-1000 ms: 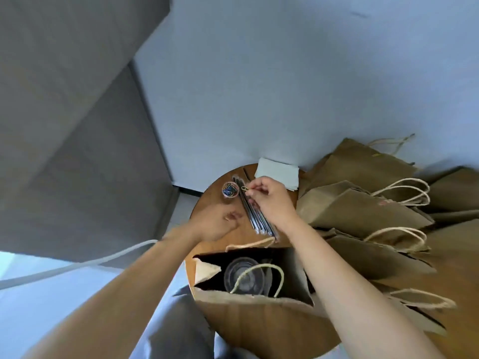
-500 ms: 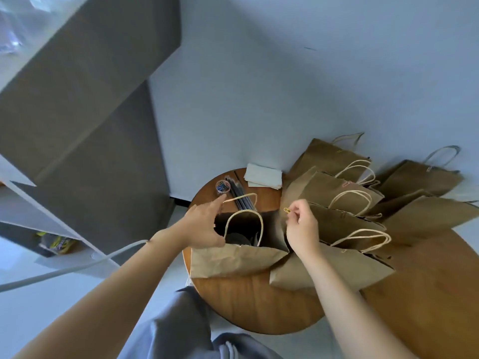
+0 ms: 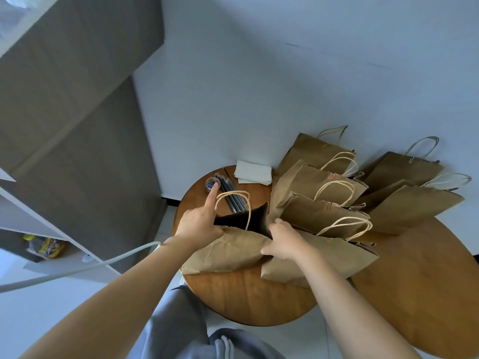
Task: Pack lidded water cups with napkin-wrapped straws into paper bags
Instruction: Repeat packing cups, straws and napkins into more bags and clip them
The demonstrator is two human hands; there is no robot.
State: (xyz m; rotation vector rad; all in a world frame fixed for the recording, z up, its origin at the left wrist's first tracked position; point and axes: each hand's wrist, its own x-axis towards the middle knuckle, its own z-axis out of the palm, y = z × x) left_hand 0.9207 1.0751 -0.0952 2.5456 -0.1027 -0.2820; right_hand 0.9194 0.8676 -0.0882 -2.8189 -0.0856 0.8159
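A brown paper bag (image 3: 233,251) stands open at the near left of the small round wooden table (image 3: 248,299). Its dark mouth is squeezed narrow, so nothing inside it shows. My left hand (image 3: 199,222) holds the bag's left rim, with the index finger stretched out toward a small round tub of paper clips (image 3: 210,183). My right hand (image 3: 283,240) grips the bag's right rim, fingers curled over the paper. One cord handle (image 3: 234,203) arches above the opening. Dark straws (image 3: 233,196) lie behind the bag, and a stack of white napkins (image 3: 254,172) sits at the table's far edge.
Several closed paper bags (image 3: 321,213) with cord handles lean in a fan to the right, some clipped at the top. A second wooden table (image 3: 425,288) adjoins on the right. A white cable (image 3: 77,270) crosses at the left, with grey shelving (image 3: 51,156) and a wall behind.
My right hand dropped from above the bag onto its right rim. My left index finger stretched toward the clip tub. The bag's mouth has been pressed narrower.
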